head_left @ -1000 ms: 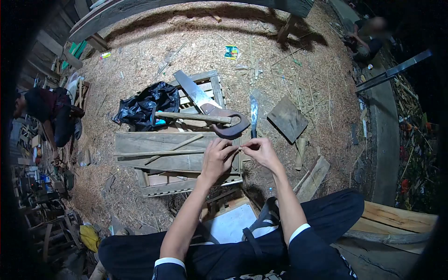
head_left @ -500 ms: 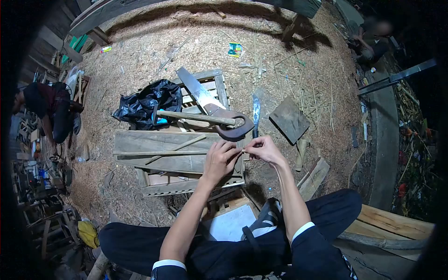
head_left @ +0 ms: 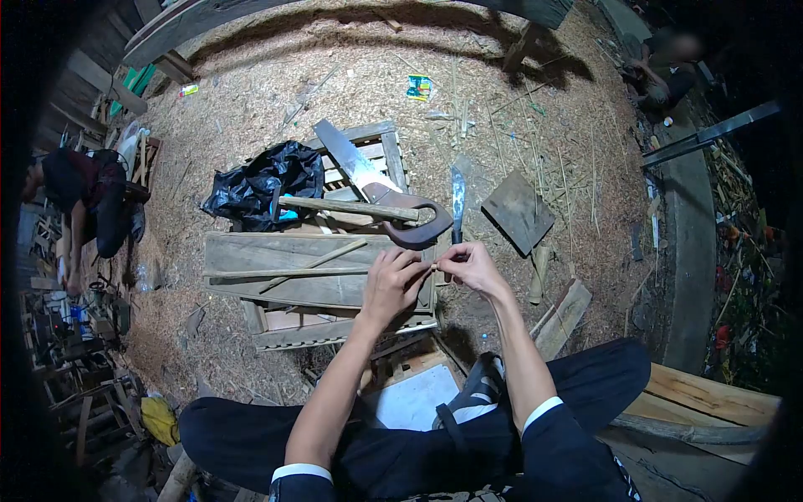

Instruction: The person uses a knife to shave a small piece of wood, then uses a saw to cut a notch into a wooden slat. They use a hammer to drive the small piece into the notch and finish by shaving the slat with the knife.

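Observation:
A thin wooden stick [head_left: 288, 273] lies lengthwise over a grey plank [head_left: 242, 251], its right end running under my left hand [head_left: 390, 284]. My left hand rests on the plank's right part, fingers closed around the stick. Just right of it, my right hand [head_left: 471, 269] pinches the tip of the stick between thumb and fingers. Beyond the hands lies a handsaw [head_left: 347, 157] with a brown handle, beside a hammer [head_left: 347, 207] with a wooden handle. A knife [head_left: 458, 197] with a dark handle points away from my right hand. A second stick [head_left: 322, 263] crosses the first.
A slatted wooden crate [head_left: 391, 159] supports the plank, with a black plastic bag [head_left: 268, 180] at its far left. A square dark board [head_left: 519, 213] and wood offcuts [head_left: 562, 322] lie on the shavings at right. One person [head_left: 96, 197] crouches at left, another [head_left: 661, 79] sits far right.
My hands stay nearly in place, the fingertips still together at the stick's end. At left, the crouching person's arm has shifted. The whole view has moved slightly.

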Demonstrator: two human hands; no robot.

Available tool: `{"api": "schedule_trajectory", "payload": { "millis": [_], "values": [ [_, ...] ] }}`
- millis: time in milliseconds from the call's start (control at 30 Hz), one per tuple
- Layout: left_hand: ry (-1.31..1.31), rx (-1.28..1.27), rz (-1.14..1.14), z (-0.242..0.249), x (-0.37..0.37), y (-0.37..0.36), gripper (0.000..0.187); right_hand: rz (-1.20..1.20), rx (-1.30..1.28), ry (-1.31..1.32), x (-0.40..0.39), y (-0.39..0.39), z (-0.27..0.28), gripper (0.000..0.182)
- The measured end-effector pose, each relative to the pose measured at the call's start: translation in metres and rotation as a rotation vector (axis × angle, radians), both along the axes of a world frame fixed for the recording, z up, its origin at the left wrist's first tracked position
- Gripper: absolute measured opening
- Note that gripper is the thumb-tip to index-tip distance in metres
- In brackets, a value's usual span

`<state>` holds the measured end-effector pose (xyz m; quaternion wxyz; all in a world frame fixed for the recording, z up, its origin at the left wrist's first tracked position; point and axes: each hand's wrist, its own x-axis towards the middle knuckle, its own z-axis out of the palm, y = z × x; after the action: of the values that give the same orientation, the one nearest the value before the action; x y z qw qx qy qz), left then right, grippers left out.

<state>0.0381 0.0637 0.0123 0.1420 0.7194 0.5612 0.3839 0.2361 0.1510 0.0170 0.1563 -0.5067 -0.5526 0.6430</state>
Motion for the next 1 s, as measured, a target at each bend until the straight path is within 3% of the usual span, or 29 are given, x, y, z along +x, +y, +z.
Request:
{"api": "schedule_trajectory", "payload": {
  "millis": [200,667,1000],
  "values": [
    [0.004,0.009,0.012,-0.001,0.001,0.000,0.018,0.021,0.023,0.025,-0.001,-0.001,0.002,0.014],
    [-0.019,-0.007,0.006,0.000,0.000,-0.001,0.016,-0.018,0.544,-0.078,-0.003,-0.029,0.000,0.022],
    [-0.039,0.002,0.024,-0.002,0.002,-0.001,0.013,-0.062,0.473,-0.092,0.001,-0.039,-0.004,0.032]
  ]
}}
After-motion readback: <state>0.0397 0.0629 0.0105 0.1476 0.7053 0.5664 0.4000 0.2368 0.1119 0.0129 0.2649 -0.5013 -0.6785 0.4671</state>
